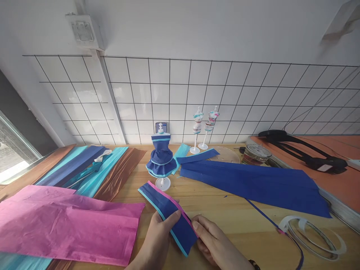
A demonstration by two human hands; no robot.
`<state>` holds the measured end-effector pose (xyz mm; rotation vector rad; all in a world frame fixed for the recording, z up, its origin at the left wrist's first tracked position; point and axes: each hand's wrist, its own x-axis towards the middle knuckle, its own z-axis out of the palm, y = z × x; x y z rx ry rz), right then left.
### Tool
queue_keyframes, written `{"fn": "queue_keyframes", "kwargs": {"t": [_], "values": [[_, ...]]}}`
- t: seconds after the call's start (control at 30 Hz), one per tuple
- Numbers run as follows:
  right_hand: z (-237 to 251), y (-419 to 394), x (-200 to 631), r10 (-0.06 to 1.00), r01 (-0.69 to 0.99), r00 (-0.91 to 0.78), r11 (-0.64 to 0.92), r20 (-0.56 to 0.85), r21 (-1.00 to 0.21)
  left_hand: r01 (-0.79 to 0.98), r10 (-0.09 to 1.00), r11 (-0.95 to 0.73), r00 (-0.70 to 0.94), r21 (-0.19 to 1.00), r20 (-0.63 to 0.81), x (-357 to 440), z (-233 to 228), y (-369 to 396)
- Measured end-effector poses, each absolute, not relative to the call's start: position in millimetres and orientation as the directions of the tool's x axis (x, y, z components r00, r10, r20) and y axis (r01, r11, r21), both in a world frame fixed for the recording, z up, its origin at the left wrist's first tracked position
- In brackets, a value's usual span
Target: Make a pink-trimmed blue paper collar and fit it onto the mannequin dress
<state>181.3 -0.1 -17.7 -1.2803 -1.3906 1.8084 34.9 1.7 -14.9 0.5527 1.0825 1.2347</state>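
A dark blue crepe-paper strip (161, 198), edged in turquoise on one long side and pink on the other, slants across the front of the table. My left hand (161, 232) pinches its middle, thumb on top. At the lower right end, my right hand (209, 238) has its fingers closed on the pink edge; the fingertips partly hide that spot. Just beyond the strip stands a small white mannequin (163, 183) wearing a blue paper dress (160, 155) with turquoise trim.
Pink paper (70, 225) lies at left, over brown, blue and turquoise sheets (118, 157). At right are a long blue sheet (253, 183), tape rings (315, 240) and a round clear container (257, 153). Two more mannequins (197, 123) stand by the tiled wall (180, 93).
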Motion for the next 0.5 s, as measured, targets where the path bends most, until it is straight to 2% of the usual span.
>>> {"fn": "queue_keyframes", "kwargs": {"t": [0.5], "values": [[-9.6,-1.1,179.3,0.827,0.058,-0.415,-0.392,-0.379,-0.918,-0.437,0.949,0.237,-0.087,0.868,-0.303,38.4,-21.7,1.7]]}}
